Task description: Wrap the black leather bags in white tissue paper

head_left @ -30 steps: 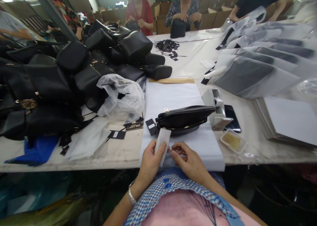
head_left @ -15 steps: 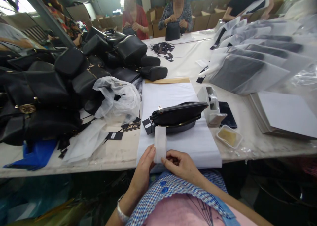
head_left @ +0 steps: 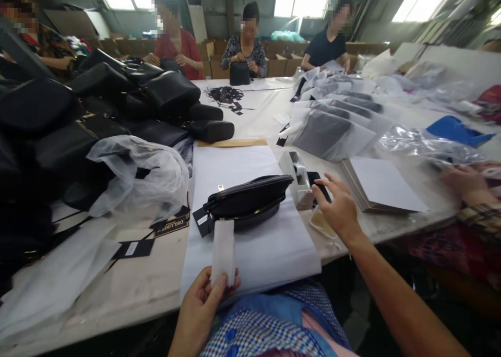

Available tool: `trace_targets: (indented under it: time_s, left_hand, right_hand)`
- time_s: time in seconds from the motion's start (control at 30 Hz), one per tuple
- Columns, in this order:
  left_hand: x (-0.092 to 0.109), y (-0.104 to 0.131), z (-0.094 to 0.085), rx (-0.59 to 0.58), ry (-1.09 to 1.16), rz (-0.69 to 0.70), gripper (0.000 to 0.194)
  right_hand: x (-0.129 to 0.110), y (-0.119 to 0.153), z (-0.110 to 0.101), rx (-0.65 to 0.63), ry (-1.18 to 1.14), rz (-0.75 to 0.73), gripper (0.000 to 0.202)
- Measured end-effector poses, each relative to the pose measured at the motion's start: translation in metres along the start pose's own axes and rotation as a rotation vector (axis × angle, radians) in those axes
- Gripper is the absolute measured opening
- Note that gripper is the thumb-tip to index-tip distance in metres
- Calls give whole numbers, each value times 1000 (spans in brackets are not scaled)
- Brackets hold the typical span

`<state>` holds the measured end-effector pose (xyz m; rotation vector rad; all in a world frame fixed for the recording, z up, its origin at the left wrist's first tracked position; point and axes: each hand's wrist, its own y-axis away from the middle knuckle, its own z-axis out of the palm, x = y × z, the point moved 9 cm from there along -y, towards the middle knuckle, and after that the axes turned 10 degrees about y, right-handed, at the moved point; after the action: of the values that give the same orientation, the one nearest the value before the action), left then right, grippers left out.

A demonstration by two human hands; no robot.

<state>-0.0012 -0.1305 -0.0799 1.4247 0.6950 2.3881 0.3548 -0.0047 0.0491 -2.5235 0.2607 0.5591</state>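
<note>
Between the thumb and fingers of my left hand [head_left: 205,299] is a folded strip of white tissue-like material [head_left: 223,250], its far end against the black handbag [head_left: 246,200]. The handbag lies on a stack of white paper sheets [head_left: 282,252], with a black hang tag [head_left: 202,220] at its left end. My right hand [head_left: 337,205] reaches out to the right with fingers apart, holding nothing. It is over a small dish with something yellowish [head_left: 324,224], partly hidden, and near the tape dispenser [head_left: 299,182]. A dark phone-like object [head_left: 313,177] is partly covered by its fingers.
Black handbags [head_left: 164,93] are heaped at the left, with crumpled white wrapping [head_left: 172,174] before them. Bagged handbags [head_left: 321,130] stand at the right behind grey-white boards [head_left: 387,185]. A co-worker's hand [head_left: 465,182] is at the right edge; other people sit across the table.
My right hand has let go of the white strip and moved right, opening beside the tape dispenser. My left hand still holds the strip. The view has turned to the right.
</note>
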Motion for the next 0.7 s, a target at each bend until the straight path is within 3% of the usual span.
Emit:
trace_targets:
  time_s: [0.1,0.2,0.3,0.4,0.5,0.7]
  left_hand:
    - [0,0,0,37,8,25,54]
    - [2,-1,2,25,1,40,54]
    - [5,-1,0,31,-19,55,55]
    - [6,-2,-2,56,-27,50,56]
    - [3,-3,-4,70,-19,23,56]
    - [-3,-6,-6,72,-43,-17,57]
  right_hand:
    - [44,-24,39,-182,-59,174,37]
    - [57,-23,68,-295,-367,333,35]
    - [50,-16,61,-201,-634,402,30]
    - [37,-3,31,-61,-674,374,26]
    - [34,18,14,-41,-682,413,27]
    - [53,64,46,-266,-828,713,37]
